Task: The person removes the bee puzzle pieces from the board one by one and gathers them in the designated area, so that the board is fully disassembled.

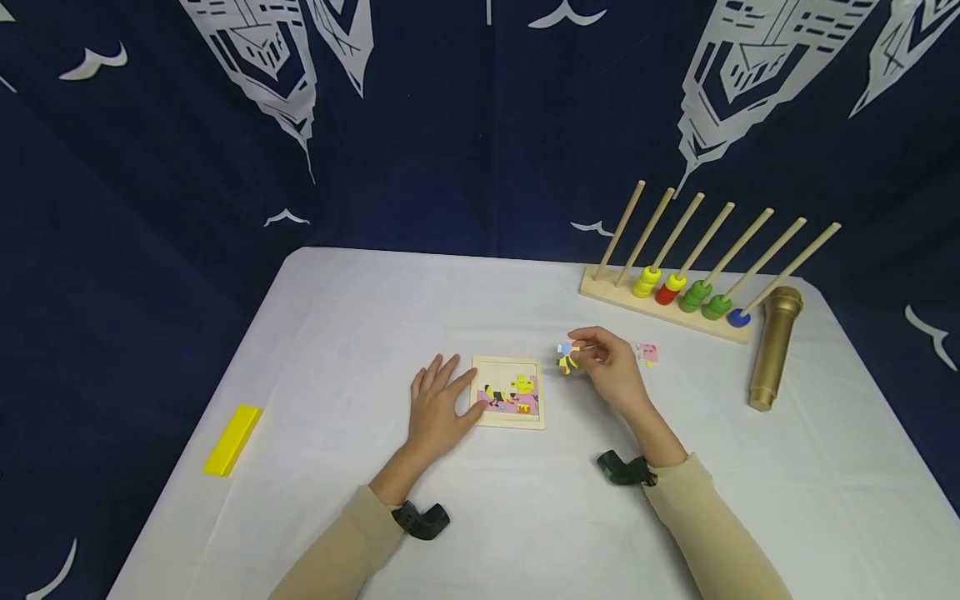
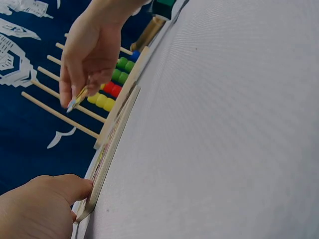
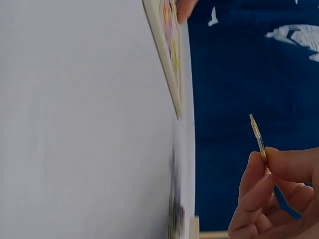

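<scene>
A small square puzzle board (image 1: 506,424) with a pale wooden frame lies flat on the white table. Colourful pieces fill its lower part, while the upper part shows bare wood. My left hand (image 1: 437,408) has its fingers spread, with thumb and index touching the left side of the frame. Just right of the board and above the table, my right hand (image 1: 611,367) pinches a puzzle piece (image 1: 566,358) in blue, yellow and black. Edge-on in the right wrist view, that puzzle piece (image 3: 257,137) sits between thumb and fingertips. A pink puzzle piece (image 1: 647,354) lies right of the right hand.
A wooden bead rack (image 1: 663,310) with upright pegs and coloured beads stands at the back right. Beside it lies a gold cylinder (image 1: 776,348). Toward the left table edge is a yellow block (image 1: 232,440). A dark blue patterned curtain (image 1: 450,125) hangs behind the table.
</scene>
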Tool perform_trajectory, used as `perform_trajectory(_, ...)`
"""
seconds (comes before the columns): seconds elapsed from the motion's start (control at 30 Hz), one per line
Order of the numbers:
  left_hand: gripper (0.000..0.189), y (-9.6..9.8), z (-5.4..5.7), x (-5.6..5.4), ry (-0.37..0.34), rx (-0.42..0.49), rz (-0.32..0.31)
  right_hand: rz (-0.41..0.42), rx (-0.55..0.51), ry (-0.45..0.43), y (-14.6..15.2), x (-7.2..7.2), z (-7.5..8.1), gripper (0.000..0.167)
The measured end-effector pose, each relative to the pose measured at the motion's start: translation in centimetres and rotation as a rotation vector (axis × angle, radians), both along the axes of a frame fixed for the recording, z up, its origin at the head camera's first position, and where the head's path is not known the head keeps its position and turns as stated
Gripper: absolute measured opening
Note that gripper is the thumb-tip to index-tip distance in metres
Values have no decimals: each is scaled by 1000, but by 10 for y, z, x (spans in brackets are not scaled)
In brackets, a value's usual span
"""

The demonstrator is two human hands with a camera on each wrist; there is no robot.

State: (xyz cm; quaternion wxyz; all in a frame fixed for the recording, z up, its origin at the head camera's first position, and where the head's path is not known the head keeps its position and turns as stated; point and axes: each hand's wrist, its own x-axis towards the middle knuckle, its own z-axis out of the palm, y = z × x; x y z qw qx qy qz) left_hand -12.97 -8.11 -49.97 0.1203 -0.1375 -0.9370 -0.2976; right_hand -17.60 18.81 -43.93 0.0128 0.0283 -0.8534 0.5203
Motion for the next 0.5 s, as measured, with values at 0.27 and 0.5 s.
perform_trajectory(0.27, 50, 0, -2, -1, 7, -3, 0, -134, 81, -36, 48, 7, 0, 24)
perform_trajectory(0.5, 51, 0, -2, 0, 2, -4, 4, -206, 105, -47, 70, 12, -4, 23)
